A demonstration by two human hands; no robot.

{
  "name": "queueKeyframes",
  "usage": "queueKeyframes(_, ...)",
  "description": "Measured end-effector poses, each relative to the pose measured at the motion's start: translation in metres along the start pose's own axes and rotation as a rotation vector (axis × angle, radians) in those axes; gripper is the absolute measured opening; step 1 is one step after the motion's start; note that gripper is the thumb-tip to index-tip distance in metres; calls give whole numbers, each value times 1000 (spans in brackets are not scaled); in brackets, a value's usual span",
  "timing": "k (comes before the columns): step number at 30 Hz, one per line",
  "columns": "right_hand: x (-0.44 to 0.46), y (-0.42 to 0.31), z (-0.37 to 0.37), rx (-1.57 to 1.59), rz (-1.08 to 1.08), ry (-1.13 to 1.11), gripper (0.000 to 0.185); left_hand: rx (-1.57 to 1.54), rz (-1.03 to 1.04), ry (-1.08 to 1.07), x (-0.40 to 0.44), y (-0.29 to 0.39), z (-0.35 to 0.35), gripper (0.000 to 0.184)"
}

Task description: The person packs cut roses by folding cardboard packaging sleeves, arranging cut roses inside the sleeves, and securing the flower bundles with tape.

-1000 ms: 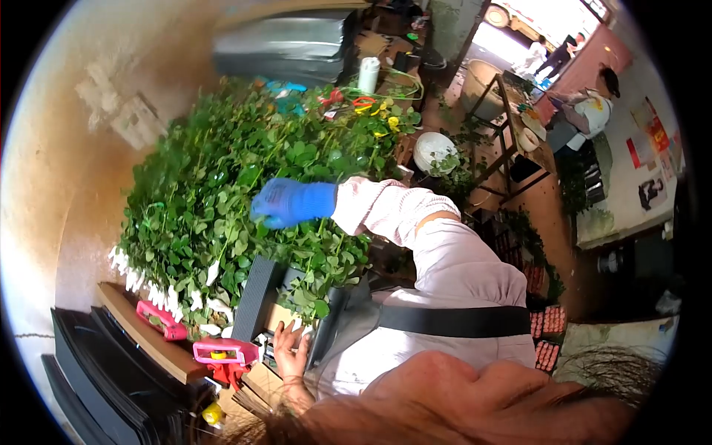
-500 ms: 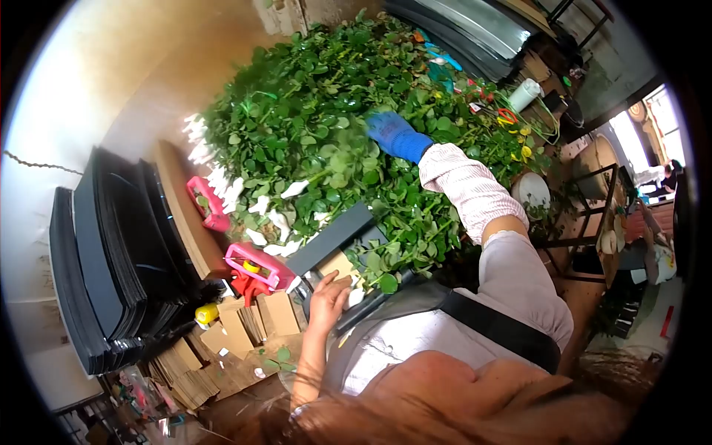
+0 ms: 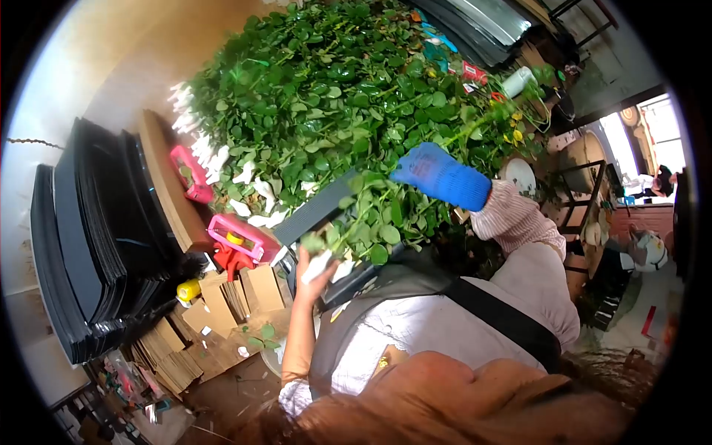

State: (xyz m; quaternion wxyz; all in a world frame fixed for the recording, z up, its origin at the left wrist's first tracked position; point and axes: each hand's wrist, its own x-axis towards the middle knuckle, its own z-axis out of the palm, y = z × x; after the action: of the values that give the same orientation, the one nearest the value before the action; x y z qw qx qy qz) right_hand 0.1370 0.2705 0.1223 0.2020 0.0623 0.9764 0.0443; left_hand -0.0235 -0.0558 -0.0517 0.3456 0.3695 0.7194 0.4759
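My right hand (image 3: 436, 176), in a blue knitted glove, is closed around the leafy stem of a rose above the front of the green pile. That rose's white-sleeved head (image 3: 317, 265) lies against my bare left hand (image 3: 315, 283), whose thumb and fingers curve about it. Beneath the stem, more leafy stems (image 3: 371, 222) rest by a dark grey ribbed board (image 3: 315, 211) in front of my apron. A large heap of leafy rose stems (image 3: 334, 104) spreads behind, with white-covered heads (image 3: 211, 159) along its left edge.
Two pink tools (image 3: 241, 236) stand left of the heap, one by a red object (image 3: 234, 258). Black sheets (image 3: 93, 245) lean on the wall beside a long brown board (image 3: 170, 178). Cardboard pieces (image 3: 215, 305) and a yellow roll (image 3: 189, 289) lie near my left arm.
My right hand has drawn back from the heap toward me with a rose stem. The white head has come down to my left hand, which now curves around it. The view has shifted slightly.
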Motion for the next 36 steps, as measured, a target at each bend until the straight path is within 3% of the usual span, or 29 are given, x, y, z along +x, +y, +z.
queueKeyframes(2,14,1,37,-12,189,-246,28,-212,-41,37,-1,20,4,83)
queueKeyframes(5,16,-3,83,98,168,-220,27,-67,-48,-30,-1,21,0,59)
queueKeyframes(8,12,23,175,370,2,329,30,46,41,-17,-2,28,3,47)
queueKeyframes(10,21,48,159,681,23,96,44,65,107,-8,-2,18,7,46)
queueKeyframes(12,19,66,84,1058,53,-226,50,75,93,-17,-2,24,4,45)
queueKeyframes(13,30,79,64,924,-35,-172,54,48,63,-22,-2,28,3,44)
queueKeyframes(14,42,77,31,835,41,-72,52,66,81,-15,-2,28,2,43)
queueKeyframes(17,124,80,22,531,-50,644,39,246,184,10,4,39,-2,36)
queueKeyframes(20,226,79,19,331,-165,903,29,346,268,75,10,34,-2,26)
queueKeyframes(25,326,62,22,-198,-50,691,31,261,181,241,9,35,12,15)
queueKeyframes(28,327,51,0,141,-72,804,27,154,126,237,9,36,12,15)
queueKeyframes(29,311,46,-17,137,-198,1010,24,151,132,234,9,37,10,14)
queueKeyframes(32,243,22,-62,286,-424,827,22,90,96,196,11,40,6,13)
queueKeyframes(34,183,9,-80,183,-614,720,23,15,9,125,13,43,1,15)
queueKeyframes(36,123,-3,-87,274,-745,675,22,70,109,136,15,36,0,16)
